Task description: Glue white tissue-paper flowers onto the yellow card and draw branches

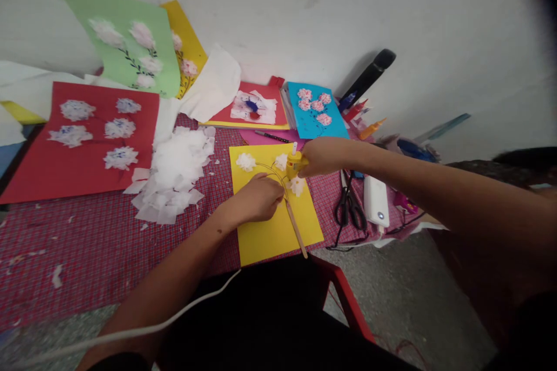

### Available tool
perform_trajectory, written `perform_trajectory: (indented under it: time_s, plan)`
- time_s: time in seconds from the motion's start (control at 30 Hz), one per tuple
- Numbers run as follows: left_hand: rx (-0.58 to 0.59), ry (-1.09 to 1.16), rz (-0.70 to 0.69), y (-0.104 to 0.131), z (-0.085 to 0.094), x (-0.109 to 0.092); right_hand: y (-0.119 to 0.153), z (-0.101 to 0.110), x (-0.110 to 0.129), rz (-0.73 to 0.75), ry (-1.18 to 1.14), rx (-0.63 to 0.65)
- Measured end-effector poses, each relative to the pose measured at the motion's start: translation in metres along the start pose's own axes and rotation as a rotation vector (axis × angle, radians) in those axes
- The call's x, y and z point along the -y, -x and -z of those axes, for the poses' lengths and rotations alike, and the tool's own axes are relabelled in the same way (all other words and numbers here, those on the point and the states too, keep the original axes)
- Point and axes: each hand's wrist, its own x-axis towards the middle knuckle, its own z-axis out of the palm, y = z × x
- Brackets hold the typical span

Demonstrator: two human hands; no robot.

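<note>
A yellow sheet (261,237) lies on the checked cloth, with white paper flowers (246,162) near its top and thin curved stem lines. My right hand (317,157) is closed round a small yellow glue gun (294,165), held over the sheet's upper right beside a white flower (297,186). My left hand (261,200) rests on the middle of the sheet with fingers bent together at the stems; what they pinch is too small to make out. A thin wooden stick (296,226) slants from beside the left fingers past the sheet's lower edge.
White tissue squares (174,168) are heaped left of the sheet, beside a red flower card (96,156). Black scissors (348,206) and a white power bank (376,203) lie to the right. Behind are a blue card (315,110) and glue bottles (372,128). A white cable (174,317) crosses my left forearm.
</note>
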Motion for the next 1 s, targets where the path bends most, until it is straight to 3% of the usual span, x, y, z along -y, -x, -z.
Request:
perform_trajectory:
  time_s: [0.37,0.6,0.77,1.0]
  plan:
    - [0.012,-0.011,0.009,0.000,0.002,-0.002,0.003,-0.001,-0.014,0.018,-0.059,0.011]
    - [-0.001,-0.019,-0.013,0.001,0.001,0.001,0.019,-0.012,-0.035,-0.075,-0.365,0.047]
    - [-0.016,-0.014,-0.031,-0.001,0.000,0.008,0.042,-0.036,-0.050,-0.116,-0.721,0.009]
    - [-0.052,0.002,-0.034,-0.002,0.002,0.010,0.062,-0.100,-0.058,-0.054,-1.295,-0.094]
